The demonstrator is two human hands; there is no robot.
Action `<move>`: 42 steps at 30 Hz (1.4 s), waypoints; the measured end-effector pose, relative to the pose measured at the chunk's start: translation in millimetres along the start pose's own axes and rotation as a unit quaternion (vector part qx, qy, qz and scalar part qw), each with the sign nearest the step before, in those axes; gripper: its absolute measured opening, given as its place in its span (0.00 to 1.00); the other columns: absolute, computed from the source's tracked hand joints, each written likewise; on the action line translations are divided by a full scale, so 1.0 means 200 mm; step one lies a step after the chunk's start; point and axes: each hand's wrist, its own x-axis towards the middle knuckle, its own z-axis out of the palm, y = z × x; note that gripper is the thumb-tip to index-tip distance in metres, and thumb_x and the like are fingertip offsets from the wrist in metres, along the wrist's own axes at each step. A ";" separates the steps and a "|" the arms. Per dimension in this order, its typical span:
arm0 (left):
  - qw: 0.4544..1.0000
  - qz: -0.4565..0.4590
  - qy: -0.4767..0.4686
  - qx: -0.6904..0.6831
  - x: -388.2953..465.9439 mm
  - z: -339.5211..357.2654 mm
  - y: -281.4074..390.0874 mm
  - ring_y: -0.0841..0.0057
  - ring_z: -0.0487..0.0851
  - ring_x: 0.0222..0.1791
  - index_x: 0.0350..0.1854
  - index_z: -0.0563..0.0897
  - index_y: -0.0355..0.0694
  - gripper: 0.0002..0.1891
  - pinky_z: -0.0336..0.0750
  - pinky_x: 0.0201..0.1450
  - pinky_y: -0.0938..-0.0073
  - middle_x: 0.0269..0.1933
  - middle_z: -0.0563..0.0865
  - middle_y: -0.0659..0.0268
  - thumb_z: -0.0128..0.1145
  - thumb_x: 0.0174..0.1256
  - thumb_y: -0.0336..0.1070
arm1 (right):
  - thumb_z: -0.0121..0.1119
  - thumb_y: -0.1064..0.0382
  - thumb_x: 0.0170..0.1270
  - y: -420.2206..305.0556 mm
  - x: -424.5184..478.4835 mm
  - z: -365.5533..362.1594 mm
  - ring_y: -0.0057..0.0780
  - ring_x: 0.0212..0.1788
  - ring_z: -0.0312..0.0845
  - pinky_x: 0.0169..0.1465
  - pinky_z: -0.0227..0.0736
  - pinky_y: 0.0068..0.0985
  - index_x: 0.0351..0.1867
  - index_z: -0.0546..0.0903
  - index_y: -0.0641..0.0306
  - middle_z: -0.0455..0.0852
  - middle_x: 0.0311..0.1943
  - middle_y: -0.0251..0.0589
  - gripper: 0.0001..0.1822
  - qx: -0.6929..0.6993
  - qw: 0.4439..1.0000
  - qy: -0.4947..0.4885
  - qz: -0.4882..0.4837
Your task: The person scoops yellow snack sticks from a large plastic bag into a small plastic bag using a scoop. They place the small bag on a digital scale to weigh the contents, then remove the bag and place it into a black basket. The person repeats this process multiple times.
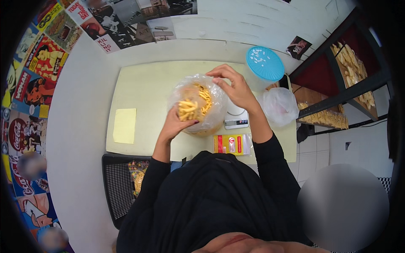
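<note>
A large clear plastic bag (218, 110), standing mouth up on the table, holds yellow snack sticks (205, 98). My left hand (175, 125) grips a small clear bag of snack sticks (188, 109) over the left side of that mouth, thumb toward me. At the upper right rim of the large bag, my right hand (232, 85) pinches the plastic between thumb and fingers. A small kitchen scale (236, 123) sits right of the large bag, partly hidden by my right forearm. Nearer to me lies a yellow and red packet of clear plastic bags (231, 144).
A tub with a blue lid (265, 63) and another clear plastic bag (280, 107) stand at the table's right. Yellow paper (125, 126) lies at left. A black basket (118, 186) holds filled packets. Shelves (341, 95) with bagged snacks rise at right.
</note>
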 end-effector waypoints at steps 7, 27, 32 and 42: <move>0.994 -0.012 0.094 -0.054 -0.16 -0.17 -0.02 0.69 0.84 0.56 0.66 0.68 0.33 0.38 0.82 0.57 0.70 0.56 0.82 0.57 0.73 0.50 0.19 | 0.58 0.60 0.67 0.72 -0.72 0.16 0.50 0.55 0.79 0.58 0.73 0.39 0.58 0.74 0.72 0.82 0.52 0.58 0.22 -0.159 0.887 -0.122 0.415; 0.997 -0.065 0.008 0.044 -0.08 0.04 -0.06 0.77 0.83 0.52 0.59 0.74 0.33 0.33 0.79 0.56 0.72 0.52 0.84 0.63 0.76 0.49 0.26 | 0.63 0.65 0.64 0.27 -0.37 0.21 0.34 0.55 0.77 0.57 0.73 0.30 0.63 0.76 0.59 0.77 0.56 0.45 0.24 0.099 0.981 0.026 0.164; 0.987 -0.053 -0.096 0.115 0.05 0.22 -0.14 0.73 0.82 0.54 0.64 0.71 0.34 0.38 0.77 0.58 0.68 0.55 0.83 0.60 0.78 0.50 0.32 | 0.61 0.69 0.64 0.10 -0.38 0.05 0.29 0.51 0.80 0.50 0.77 0.27 0.51 0.82 0.62 0.79 0.53 0.42 0.14 -0.019 0.998 -0.016 0.058; 0.991 0.026 0.004 0.129 0.07 0.19 -0.07 0.63 0.78 0.63 0.73 0.63 0.40 0.38 0.74 0.64 0.62 0.67 0.75 0.55 0.67 0.60 0.27 | 0.57 0.70 0.69 0.73 -0.66 -0.08 0.21 0.35 0.82 0.40 0.81 0.20 0.40 0.79 0.68 0.87 0.35 0.40 0.04 0.099 0.895 0.265 0.346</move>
